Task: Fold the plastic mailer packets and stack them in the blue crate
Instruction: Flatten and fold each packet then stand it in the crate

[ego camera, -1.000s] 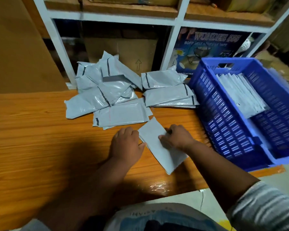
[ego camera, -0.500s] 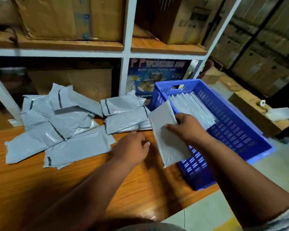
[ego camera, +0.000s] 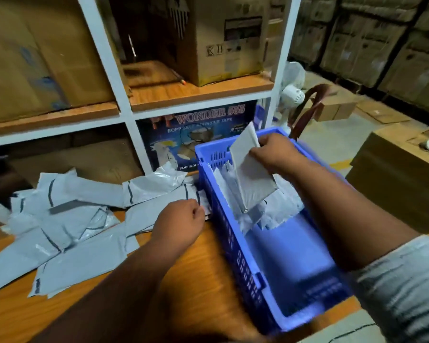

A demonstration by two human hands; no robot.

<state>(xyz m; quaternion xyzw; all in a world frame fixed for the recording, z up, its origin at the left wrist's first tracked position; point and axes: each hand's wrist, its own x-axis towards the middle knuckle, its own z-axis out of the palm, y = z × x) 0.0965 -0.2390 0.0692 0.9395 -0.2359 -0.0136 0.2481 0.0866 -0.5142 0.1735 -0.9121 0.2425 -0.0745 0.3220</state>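
A white metal shelf unit [ego camera: 104,58] fills the background, its wooden boards loaded with brown cardboard boxes [ego camera: 223,38], and a dark printed box [ego camera: 198,137] reading "WONDER 555" sits in a lower bay. In front of it runs a wooden table [ego camera: 203,273]. On the table's right part stands a blue crate [ego camera: 230,241] with slotted walls; a row of folded grey packets [ego camera: 280,206] lies inside it toward the far end, and the near part of its floor is bare. To the left of the crate, a loose pile of unfolded mailer packets [ego camera: 77,219] spreads across the table (grey plastic with dark seal strips, overlapping one another). The right hand [ego camera: 275,152], its arm reaching across the crate, pinches a folded packet [ego camera: 250,169] by its upper edge and holds it tilted above the row in the crate, lower corner near the stacked ones. The left hand [ego camera: 178,221] sits over the table just beside the crate's left wall, fingers curled at the edge of a packet from the pile; whether it actually grips that packet cannot be made out.
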